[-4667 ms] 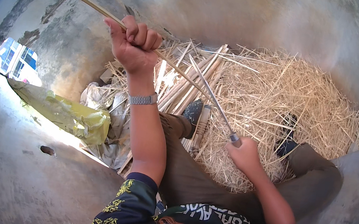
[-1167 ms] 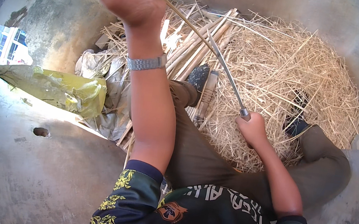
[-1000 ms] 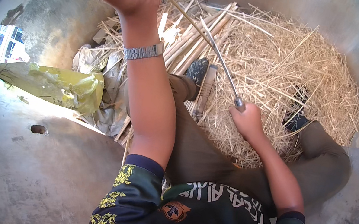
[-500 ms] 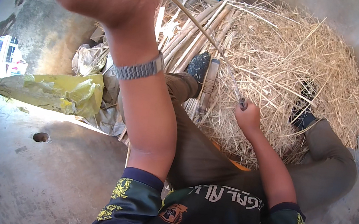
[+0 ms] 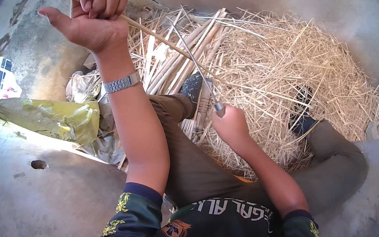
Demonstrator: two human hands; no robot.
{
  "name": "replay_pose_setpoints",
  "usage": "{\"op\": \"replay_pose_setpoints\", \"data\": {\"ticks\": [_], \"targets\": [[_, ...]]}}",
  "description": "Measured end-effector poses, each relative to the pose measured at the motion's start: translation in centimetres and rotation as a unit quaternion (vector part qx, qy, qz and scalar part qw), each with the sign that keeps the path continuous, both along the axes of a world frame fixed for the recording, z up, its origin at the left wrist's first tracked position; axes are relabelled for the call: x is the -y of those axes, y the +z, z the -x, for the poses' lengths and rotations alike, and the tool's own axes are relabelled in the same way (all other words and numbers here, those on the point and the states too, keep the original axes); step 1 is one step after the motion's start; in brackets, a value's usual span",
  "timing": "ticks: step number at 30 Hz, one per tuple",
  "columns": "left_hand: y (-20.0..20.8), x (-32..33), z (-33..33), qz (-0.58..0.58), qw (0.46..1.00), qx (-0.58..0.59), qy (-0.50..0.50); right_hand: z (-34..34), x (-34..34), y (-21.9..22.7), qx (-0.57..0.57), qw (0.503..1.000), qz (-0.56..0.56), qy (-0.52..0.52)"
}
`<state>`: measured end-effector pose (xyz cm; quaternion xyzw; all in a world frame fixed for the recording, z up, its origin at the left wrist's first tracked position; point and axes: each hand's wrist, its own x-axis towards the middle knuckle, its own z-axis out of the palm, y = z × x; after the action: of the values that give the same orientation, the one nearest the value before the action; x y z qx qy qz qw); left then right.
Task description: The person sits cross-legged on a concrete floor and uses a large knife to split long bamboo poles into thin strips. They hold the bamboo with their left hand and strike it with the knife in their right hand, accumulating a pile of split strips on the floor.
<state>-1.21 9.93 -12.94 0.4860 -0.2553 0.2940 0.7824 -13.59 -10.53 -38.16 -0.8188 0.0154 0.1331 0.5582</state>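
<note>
My left hand [image 5: 95, 29], raised at the upper left, has its fingers curled around a long thin bamboo strip [image 5: 146, 30], thumb sticking out to the side. The strip slants down to the right over the shavings. Held in my closed right hand [image 5: 233, 129] is a thin-bladed knife [image 5: 206, 82], its metal collar showing at the fist and most of its handle hidden. The blade points up and to the left, crossing the strip in view; whether the two touch I cannot tell.
A broad heap of pale shavings [image 5: 278, 58] spreads between my legs and the wall. Split bamboo lengths [image 5: 202, 38] lie beside my left shoe [image 5: 191, 88]. To the left are a yellow sack [image 5: 46, 118] and a small hole [image 5: 38, 164] in the concrete.
My left hand has come lower and to the left, with the strip now showing on both sides of it. My right hand has shifted left, and the knife blade now crosses the strip.
</note>
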Motion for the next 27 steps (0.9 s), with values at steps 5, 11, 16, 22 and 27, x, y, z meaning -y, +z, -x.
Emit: {"op": "replay_pose_setpoints", "data": {"ticks": [5,11,16,22,27], "targets": [[0.2,3.2,0.8,-0.027,0.999,0.005,-0.027,-0.6,0.1,-4.8,-0.008,0.999,0.02,-0.032],[0.5,4.4,1.4,-0.023,0.989,0.007,-0.145,-1.1,3.0,-15.2,-0.041,0.989,0.109,-0.086],[0.8,5.9,1.4,-0.064,0.992,0.009,-0.106,-2.6,3.4,-14.2,-0.391,0.839,-0.38,0.0],[-1.7,9.1,-0.9,-0.097,0.988,0.024,0.115,-2.2,0.3,-3.3,-0.107,0.986,-0.097,-0.081],[-5.3,9.6,-1.5,-0.03,0.989,-0.064,0.128,-1.9,-0.5,0.7,0.072,0.991,-0.094,-0.068]]}}
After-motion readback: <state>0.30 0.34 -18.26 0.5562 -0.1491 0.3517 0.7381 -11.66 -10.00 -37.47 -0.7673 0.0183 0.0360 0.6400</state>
